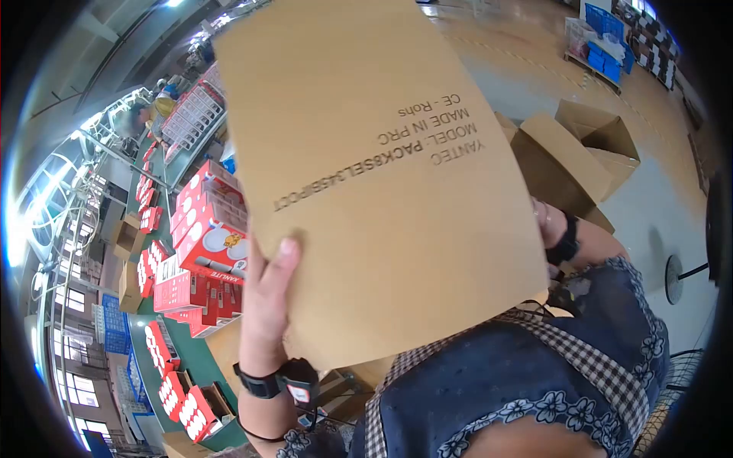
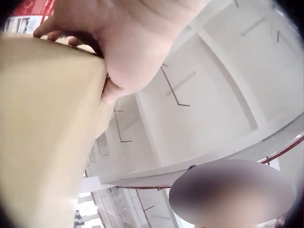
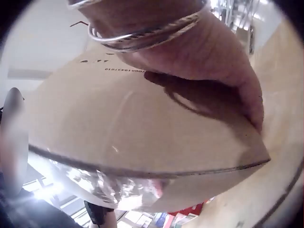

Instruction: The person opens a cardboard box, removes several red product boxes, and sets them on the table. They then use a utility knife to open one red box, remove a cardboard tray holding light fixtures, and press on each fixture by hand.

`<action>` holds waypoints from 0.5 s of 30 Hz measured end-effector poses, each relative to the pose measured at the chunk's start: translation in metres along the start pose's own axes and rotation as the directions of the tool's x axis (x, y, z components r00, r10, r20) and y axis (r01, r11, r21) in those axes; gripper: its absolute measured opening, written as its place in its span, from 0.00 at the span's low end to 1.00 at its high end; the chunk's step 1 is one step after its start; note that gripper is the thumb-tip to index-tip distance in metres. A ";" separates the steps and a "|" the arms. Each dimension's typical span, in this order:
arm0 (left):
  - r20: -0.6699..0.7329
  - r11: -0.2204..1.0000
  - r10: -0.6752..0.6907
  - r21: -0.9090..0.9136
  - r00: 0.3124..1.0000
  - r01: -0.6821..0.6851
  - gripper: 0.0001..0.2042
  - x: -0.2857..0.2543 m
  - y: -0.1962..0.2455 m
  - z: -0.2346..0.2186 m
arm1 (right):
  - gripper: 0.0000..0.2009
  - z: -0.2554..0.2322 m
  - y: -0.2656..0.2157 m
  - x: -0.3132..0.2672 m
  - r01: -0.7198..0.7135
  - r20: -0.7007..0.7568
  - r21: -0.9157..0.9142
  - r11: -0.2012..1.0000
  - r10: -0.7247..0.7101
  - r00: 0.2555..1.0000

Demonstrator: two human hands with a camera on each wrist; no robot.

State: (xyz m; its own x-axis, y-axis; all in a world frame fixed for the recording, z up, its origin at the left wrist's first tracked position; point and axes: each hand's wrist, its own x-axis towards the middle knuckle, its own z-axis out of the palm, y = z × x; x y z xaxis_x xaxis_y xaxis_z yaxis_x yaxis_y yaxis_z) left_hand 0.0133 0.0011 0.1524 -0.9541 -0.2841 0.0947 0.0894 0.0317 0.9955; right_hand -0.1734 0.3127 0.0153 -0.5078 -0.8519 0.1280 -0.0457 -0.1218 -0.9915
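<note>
A large brown cardboard box (image 1: pixel 397 252) is held up in front of the chest, its printed face with dark upside-down lettering towards the head camera. My left hand (image 1: pixel 269 301) grips its left edge, the thumb lying on the printed face and the fingers round the side. In the left wrist view the fingers of the left hand (image 2: pixel 126 52) reach over the box edge. At the opposite side my right hand (image 1: pixel 548 223) holds the box, largely hidden behind it. The right wrist view has the right hand (image 3: pixel 209 61) against a box face, above a shiny clear-taped seam (image 3: pixel 114 185).
Red-and-white product boxes (image 1: pixel 210 240) are stacked on a green workbench (image 1: pixel 200 362) at the left. Open cardboard cartons (image 1: pixel 565 156) stand on the floor at the right, near a round-based stand (image 1: pixel 673 278). Blue crates (image 1: pixel 607 57) sit on a pallet farther back.
</note>
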 end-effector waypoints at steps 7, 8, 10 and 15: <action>0.202 0.862 -0.376 -0.281 0.904 0.421 0.28 0.047 -0.012 0.012 | 0.26 -0.047 -0.039 -0.070 -0.112 -0.216 0.044 0.993 0.119 0.969; 0.271 0.978 0.004 0.198 0.962 -0.060 0.27 0.059 -0.013 0.001 | 0.26 -0.049 -0.042 -0.067 -0.119 -0.232 0.040 0.992 0.125 0.965; 0.383 0.754 0.132 0.560 0.914 -0.343 0.26 0.064 -0.010 -0.009 | 0.27 -0.052 -0.052 -0.062 -0.133 -0.261 0.049 0.990 0.141 0.955; 0.592 0.667 -0.156 -0.528 0.791 0.526 0.25 0.152 -0.018 -0.047 | 0.39 -0.046 -0.095 -0.005 -0.248 -0.333 0.105 0.963 0.269 0.903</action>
State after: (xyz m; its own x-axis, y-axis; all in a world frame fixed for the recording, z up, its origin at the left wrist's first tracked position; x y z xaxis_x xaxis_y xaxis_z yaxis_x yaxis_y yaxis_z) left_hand -0.1201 -0.0882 0.1496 -0.9378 0.3372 -0.0831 -0.2915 -0.6341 0.7162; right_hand -0.2063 0.3514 0.1078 -0.7578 -0.6327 -0.1591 0.1726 0.0408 -0.9841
